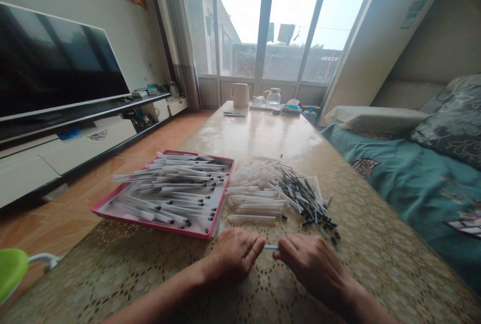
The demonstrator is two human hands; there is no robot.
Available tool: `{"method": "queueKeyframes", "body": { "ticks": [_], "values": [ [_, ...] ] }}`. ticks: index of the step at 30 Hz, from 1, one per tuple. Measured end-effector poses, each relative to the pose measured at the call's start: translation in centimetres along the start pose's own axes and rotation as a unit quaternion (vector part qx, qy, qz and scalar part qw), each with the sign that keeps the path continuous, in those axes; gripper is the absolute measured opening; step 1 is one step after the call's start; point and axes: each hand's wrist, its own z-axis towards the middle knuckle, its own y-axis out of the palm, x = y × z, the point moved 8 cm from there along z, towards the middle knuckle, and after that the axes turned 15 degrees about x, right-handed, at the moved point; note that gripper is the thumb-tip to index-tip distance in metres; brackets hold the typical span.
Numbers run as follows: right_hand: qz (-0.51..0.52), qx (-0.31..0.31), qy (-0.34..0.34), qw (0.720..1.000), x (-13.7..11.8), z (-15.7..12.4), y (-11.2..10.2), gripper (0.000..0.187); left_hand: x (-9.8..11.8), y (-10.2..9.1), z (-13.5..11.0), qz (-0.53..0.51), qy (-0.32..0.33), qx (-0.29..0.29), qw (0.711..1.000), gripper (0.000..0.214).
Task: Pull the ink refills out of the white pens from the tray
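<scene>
Between my two hands, low over the table, runs a thin white pen (271,248), of which only a short middle stretch shows. My left hand (236,254) is closed round its left end, and my right hand (310,264) grips the right end. Just beyond my hands lies a stack of white pen barrels (255,206). To the right of it is a loose heap of dark-tipped pen refills (304,191) with small black caps (326,223) at its near end. Left of these, a pink-rimmed box lid (150,226) holds many white pens with black ends (176,183).
The long table has a patterned cover (112,269). At its far end stand a beige kettle (240,96), a glass pitcher (273,98) and a tissue pack (291,108). A sofa (379,163) runs along the right; a green seat (12,271) is at lower left.
</scene>
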Motion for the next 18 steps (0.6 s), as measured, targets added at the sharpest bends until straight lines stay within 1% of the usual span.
{"method": "queueKeyframes", "body": {
  "ticks": [2, 5, 8, 9, 10, 11, 12, 13, 14, 16, 18],
  "values": [
    [-0.002, 0.014, -0.002, 1.000, -0.2, 0.2, -0.1, 0.019, -0.1, -0.2, 0.1, -0.036, -0.026, 0.000, 0.999, 0.039],
    [-0.001, 0.038, -0.011, 0.999, -0.1, 0.0, -0.3, 0.020, -0.6, -0.2, 0.2, -0.108, -0.069, -0.016, 0.992, 0.039],
    [-0.012, 0.065, -0.004, 0.998, 1.5, -0.9, -0.8, 0.024, -2.0, -0.2, 0.1, -0.201, -0.150, -0.005, 0.968, 0.043],
    [-0.023, 0.078, 0.012, 0.997, 2.4, -1.3, -1.0, 0.026, -2.5, -0.3, 0.1, -0.222, -0.180, 0.007, 0.958, 0.045],
    [-0.038, 0.100, 0.043, 0.993, 3.6, -1.6, -1.4, 0.028, -3.0, -0.3, 0.1, -0.235, -0.203, 0.019, 0.950, 0.046],
    [-0.053, 0.122, 0.076, 0.988, 4.6, -2.0, -1.7, 0.030, -3.2, -0.4, 0.1, -0.241, -0.215, 0.027, 0.946, 0.046],
    [-0.055, 0.127, 0.108, 0.984, 5.4, -2.2, -1.7, 0.031, -3.1, -0.4, 0.2, -0.240, -0.212, 0.032, 0.947, 0.046],
    [-0.047, 0.118, 0.122, 0.984, 5.7, -2.3, -1.5, 0.031, -2.9, -0.5, 0.4, -0.234, -0.202, 0.041, 0.950, 0.045],
    [-0.036, 0.111, 0.133, 0.984, 5.7, -2.2, -1.2, 0.031, -2.7, -0.7, 0.4, -0.227, -0.198, 0.057, 0.952, 0.042],
    [-0.013, 0.106, 0.149, 0.983, 5.3, -1.8, -0.7, 0.029, -2.8, -1.3, 0.4, -0.207, -0.205, 0.113, 0.950, 0.036],
    [0.002, 0.111, 0.155, 0.982, 4.8, -1.4, -0.6, 0.025, -3.5, -2.2, -0.1, -0.201, -0.233, 0.186, 0.933, 0.029]
  ]
}}
